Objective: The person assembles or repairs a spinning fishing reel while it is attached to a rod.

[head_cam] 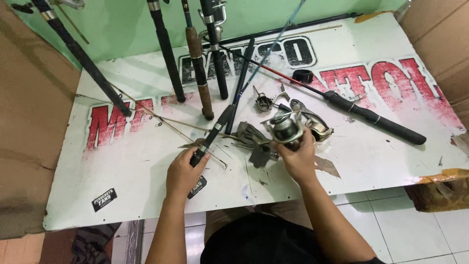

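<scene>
1. The left hand (184,172) is being wrapped around the black handle of a fishing rod (215,134), with the fingers curled tight on the bottom end.
2. The right hand (298,155) is being closed around a silver and black fishing reel (285,128), which is being held up just above the table.
3. The held rod is being pointed up and away, with its thin blue part (273,44) crossing over the other rods toward the green wall (122,24).
4. The reel is being kept near the middle of the white table (122,181), just to the right of the rod handle, and the two are not seen touching.
5. Small metal reel parts (266,101) are lying just behind the reel, and a grey cloth (254,139) is lying beside it, between the two hands.
6. A second reel piece (317,128) is resting just to the right of the held reel.
7. A black ring (303,76) is lying farther back on the table.
8. A rod with a thick black grip (376,120) is lying slanted on the right side of the table.
9. Four more rods are being leaned against the wall at the back, one with a brown cork grip (201,83).
10. Big red and black letters are painted on the table top.
11. Brown cardboard (29,122) is standing at the left, and more is seen at the right.
12. White floor tiles (400,225) are showing below the table edge.
</scene>
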